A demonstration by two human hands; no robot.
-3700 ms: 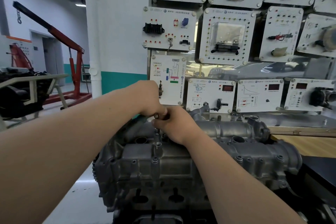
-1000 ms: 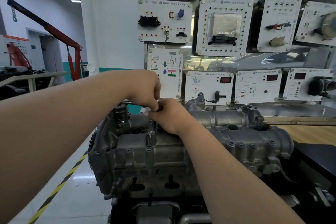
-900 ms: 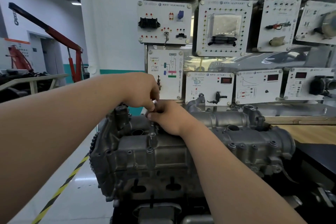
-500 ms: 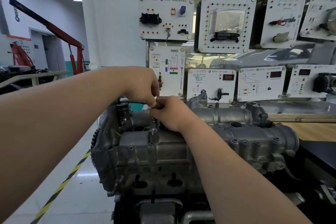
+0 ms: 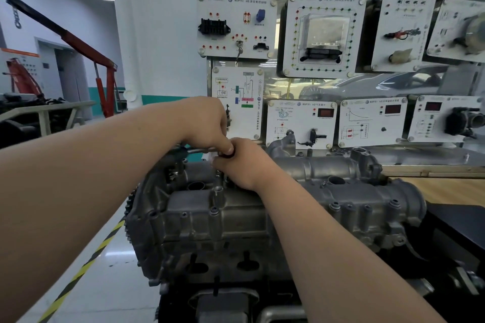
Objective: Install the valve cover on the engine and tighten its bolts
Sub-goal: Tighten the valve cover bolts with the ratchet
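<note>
Above the far left part of the valve cover (image 5: 349, 199), which already sits on top of the engine (image 5: 204, 252), both hands meet over a spot that the right hand hides. The left hand (image 5: 207, 123) has its fingers curled round the chrome ratchet (image 5: 198, 150), whose handle sticks out toward the cover's left end, with the thumb pressed near the head. The right hand (image 5: 244, 165) wraps its fingers round the head end and whatever socket or extension runs down from it, which I cannot make out. Several bolts (image 5: 214, 210) show along the cover's near edge, and the step looks like tightening one more of them. To do it well, the right hand should hold the drive square over the fastener so the socket does not slip off, while the left swings the handle in short, even arcs. Snug it only, since threads in a cast housing probably strip easily, then work across the cover in a criss-cross order so it pulls down evenly.
</note>
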